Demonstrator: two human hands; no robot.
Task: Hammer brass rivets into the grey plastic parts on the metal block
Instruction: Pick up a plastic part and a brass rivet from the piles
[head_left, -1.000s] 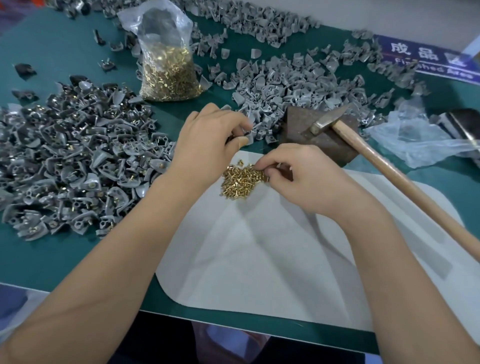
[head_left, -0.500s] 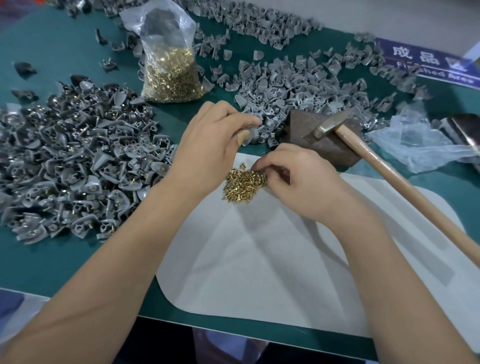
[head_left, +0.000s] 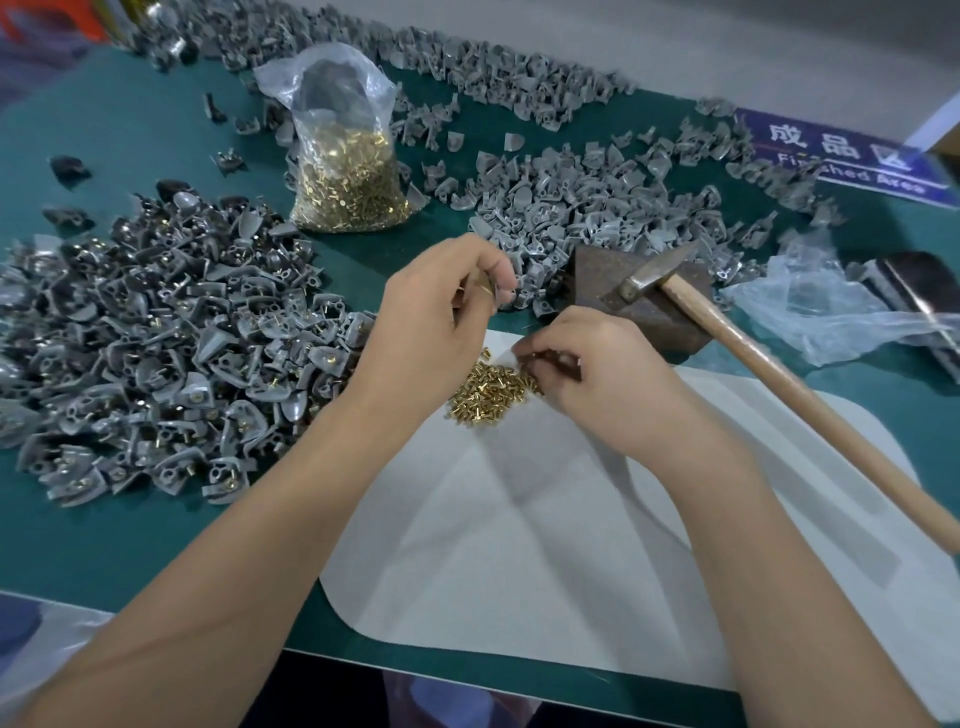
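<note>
The person is at the loading step: the right hand (head_left: 597, 374) has its fingertips pinched into the small heap of brass rivets (head_left: 488, 387) just in front of the metal block (head_left: 631, 296), while the left hand (head_left: 441, 322) hovers left of the block, fingers curled on what looks like 1 grey part with a glint of brass. The hammer (head_left: 727, 332) lies idle, head on the block. Next, probably, 1 rivet must be seated in the part, set on the block, then struck.
</note>
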